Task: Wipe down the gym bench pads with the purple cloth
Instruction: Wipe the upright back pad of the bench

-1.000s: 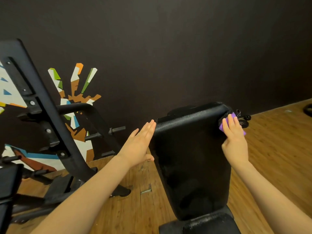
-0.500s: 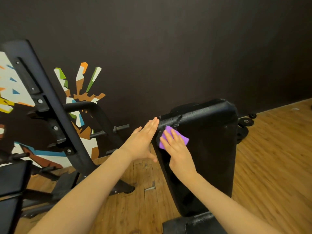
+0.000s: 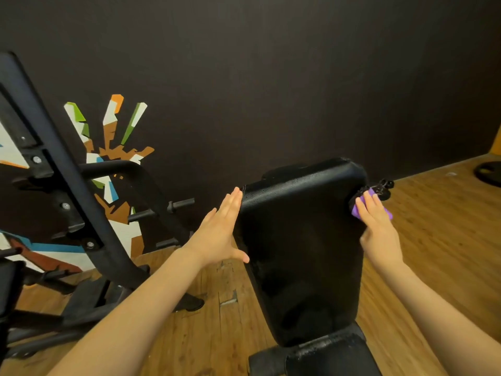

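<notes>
The black back pad [image 3: 301, 240] of the gym bench stands inclined in front of me, with the seat pad [image 3: 325, 354] below it at the bottom edge. My left hand [image 3: 219, 234] lies flat with straight fingers against the pad's upper left edge. My right hand [image 3: 378, 229] presses the purple cloth [image 3: 357, 211] with straight fingers against the pad's upper right edge. Most of the cloth is hidden under that hand.
A black steel rack [image 3: 67, 202] with pegs stands to the left, close to my left arm. A dark wall with a colourful mural [image 3: 113, 147] lies behind. Wooden floor [image 3: 439, 240] spreads to the right, where a weight plate [image 3: 488, 175] lies.
My right hand has swept the cloth from the pad's upper left across to its upper right edge. The left hand stayed on the left edge.
</notes>
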Motion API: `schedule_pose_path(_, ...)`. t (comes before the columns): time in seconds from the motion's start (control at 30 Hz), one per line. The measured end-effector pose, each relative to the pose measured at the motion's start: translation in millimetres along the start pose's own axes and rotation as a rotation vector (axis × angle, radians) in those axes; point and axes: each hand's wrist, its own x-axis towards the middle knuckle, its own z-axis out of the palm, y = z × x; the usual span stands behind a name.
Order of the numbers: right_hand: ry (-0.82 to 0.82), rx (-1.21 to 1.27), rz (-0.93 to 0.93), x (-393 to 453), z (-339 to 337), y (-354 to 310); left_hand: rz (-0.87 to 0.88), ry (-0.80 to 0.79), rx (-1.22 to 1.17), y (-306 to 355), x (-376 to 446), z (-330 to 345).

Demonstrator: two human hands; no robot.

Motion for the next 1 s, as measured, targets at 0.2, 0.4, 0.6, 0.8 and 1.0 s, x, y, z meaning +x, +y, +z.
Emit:
schedule_pose_path(0.2, 0.162, 0.221, 0.123, 9.9, 5.3, -18.0, 0.002, -0.008, 0.067, 1.9, -1.7, -1.6)
schedule_pose_path(0.4, 0.170, 0.316, 0.232, -21.1, 50.9, -45.4, 0.027, -0.094, 0.163, 0.9, -2.1, -14.9)
schedule_pose_path(0.6, 0.270, 0.509, 0.299, -19.6, 29.9, -30.9, 0.214, -0.152, 0.543, -7.8, 8.6, -47.9)
schedule_pose_path(0.8, 0.354, 0.604, 0.382, 10.9, 38.2, -32.5, 0.479, -0.140, 0.843, -1.2, 41.5, -46.4)
schedule_pose_path(1.0, 0.406, 0.475, 0.179, -39.8, 99.0, -130.9, 0.611, -0.113, 0.798, -16.0, 56.1, -42.1)
